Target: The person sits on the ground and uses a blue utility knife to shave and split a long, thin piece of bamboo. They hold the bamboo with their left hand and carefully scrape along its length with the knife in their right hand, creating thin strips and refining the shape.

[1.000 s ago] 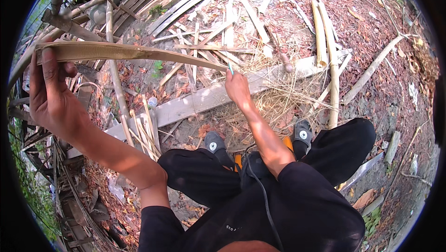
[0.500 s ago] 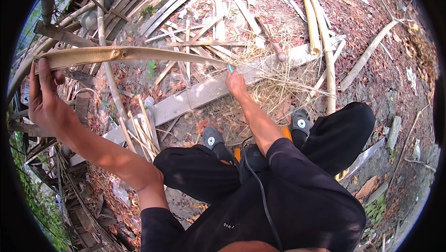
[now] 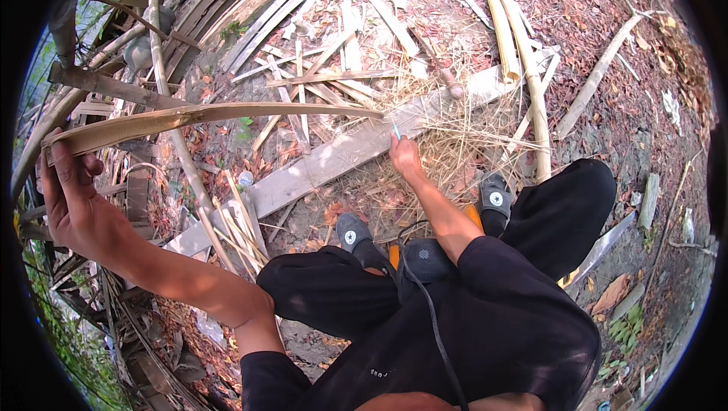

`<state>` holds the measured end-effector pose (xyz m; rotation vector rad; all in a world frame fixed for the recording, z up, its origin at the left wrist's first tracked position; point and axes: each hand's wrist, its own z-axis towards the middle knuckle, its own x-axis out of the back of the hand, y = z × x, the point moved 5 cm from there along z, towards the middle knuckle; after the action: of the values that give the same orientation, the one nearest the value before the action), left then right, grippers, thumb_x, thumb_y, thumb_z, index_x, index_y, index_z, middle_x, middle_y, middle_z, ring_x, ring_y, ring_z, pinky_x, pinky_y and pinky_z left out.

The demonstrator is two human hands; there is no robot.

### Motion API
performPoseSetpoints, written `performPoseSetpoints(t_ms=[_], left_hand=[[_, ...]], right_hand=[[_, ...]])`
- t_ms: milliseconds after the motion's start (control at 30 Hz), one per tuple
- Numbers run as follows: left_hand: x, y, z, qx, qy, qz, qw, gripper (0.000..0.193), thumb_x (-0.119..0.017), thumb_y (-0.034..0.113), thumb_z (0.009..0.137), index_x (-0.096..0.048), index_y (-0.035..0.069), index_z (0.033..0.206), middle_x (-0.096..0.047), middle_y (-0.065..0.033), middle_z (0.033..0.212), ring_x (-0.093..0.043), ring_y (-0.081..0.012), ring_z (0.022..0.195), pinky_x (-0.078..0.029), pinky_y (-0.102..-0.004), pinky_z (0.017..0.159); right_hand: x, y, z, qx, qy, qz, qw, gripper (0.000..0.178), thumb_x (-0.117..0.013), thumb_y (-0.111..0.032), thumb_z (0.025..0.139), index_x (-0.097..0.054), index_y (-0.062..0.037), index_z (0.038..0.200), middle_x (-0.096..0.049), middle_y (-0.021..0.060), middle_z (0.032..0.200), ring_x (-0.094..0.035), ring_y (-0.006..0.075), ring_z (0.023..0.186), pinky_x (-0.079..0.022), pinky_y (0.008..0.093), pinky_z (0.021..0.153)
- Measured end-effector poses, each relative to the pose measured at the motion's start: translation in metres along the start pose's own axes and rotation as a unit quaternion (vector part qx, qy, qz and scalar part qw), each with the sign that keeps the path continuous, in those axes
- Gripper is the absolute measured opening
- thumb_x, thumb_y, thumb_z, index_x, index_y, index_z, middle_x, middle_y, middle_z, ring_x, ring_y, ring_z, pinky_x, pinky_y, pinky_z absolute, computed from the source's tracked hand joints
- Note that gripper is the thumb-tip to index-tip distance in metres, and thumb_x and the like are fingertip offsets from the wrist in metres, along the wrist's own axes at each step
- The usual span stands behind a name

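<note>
Your left hand (image 3: 72, 202) is closed around the butt end of a long bamboo strip (image 3: 205, 117), fingers wrapped over the top edge, holding it raised at the far left. The strip runs rightward across the scene, tapering to its tip near your right hand (image 3: 406, 157). That hand sits low by the grey wooden plank (image 3: 326, 161), curled shut on a small tool with a light blue tip (image 3: 396, 131); what kind of tool is too small to tell. The tool tip is just beside the strip's thin end, over a heap of dry shavings (image 3: 455, 145).

To work this well, as I judge it: keep the left grip firm so the strip doesn't twist, hold the strip level, and keep the thin end steady against or near the plank. Move the tool away from your body and your shoes (image 3: 353, 233). Loose bamboo offcuts (image 3: 516, 39) lie far right and more slats (image 3: 227, 229) near left, so mind snagging the strip on them.
</note>
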<state>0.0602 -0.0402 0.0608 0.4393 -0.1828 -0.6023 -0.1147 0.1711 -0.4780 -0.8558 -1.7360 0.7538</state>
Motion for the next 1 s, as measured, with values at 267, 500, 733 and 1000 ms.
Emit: performPoseSetpoints(t_ms=[267, 500, 733, 1000], left_hand=[[-0.024, 0.008, -0.002, -0.001, -0.005, -0.035, 0.999, 0.025, -0.065, 0.005, 0.088, -0.063, -0.009, 0.108, -0.067, -0.0131, 0.092, -0.059, -0.0128, 0.067, -0.046, -0.0222, 0.057], [-0.026, 0.018, -0.005, -0.005, 0.036, 0.001, 0.999, 0.032, -0.07, 0.006, 0.084, -0.062, -0.01, 0.11, -0.067, -0.0106, 0.075, -0.059, -0.0119, 0.055, -0.048, -0.0214, 0.05], [-0.033, 0.032, -0.009, 0.002, 0.047, 0.025, 0.999, 0.028, -0.068, 0.003, 0.084, -0.062, -0.011, 0.109, -0.066, -0.0102, 0.071, -0.059, -0.0111, 0.053, -0.046, -0.0197, 0.051], [-0.035, 0.041, -0.014, -0.013, 0.026, 0.021, 0.999, 0.028, -0.069, 0.005, 0.084, -0.064, -0.007, 0.108, -0.067, -0.0101, 0.072, -0.06, -0.0108, 0.054, -0.046, -0.0197, 0.051]], right_hand=[[-0.011, 0.048, 0.04, -0.017, 0.044, -0.129, 0.99, 0.045, -0.043, -0.036, 0.096, -0.059, 0.0056, 0.094, -0.063, 0.0265, 0.079, -0.064, 0.0387, 0.065, -0.051, 0.046, 0.057], [0.094, -0.151, -0.075, 0.018, -0.152, 0.169, 0.974, 0.042, -0.035, -0.028, 0.099, -0.048, 0.0091, 0.113, -0.062, 0.0229, 0.076, -0.062, 0.0375, 0.067, -0.048, 0.0459, 0.068], [0.186, -0.346, -0.223, 0.502, -0.024, 0.203, 0.84, 0.02, -0.05, -0.012, 0.093, -0.047, 0.0068, 0.099, -0.053, 0.0228, 0.057, -0.054, 0.0424, 0.053, -0.042, 0.0467, 0.05], [0.171, -0.327, -0.218, 0.409, -0.067, 0.147, 0.898, 0.018, -0.052, -0.012, 0.092, -0.049, 0.0054, 0.095, -0.053, 0.0252, 0.058, -0.056, 0.044, 0.055, -0.04, 0.0491, 0.05]])
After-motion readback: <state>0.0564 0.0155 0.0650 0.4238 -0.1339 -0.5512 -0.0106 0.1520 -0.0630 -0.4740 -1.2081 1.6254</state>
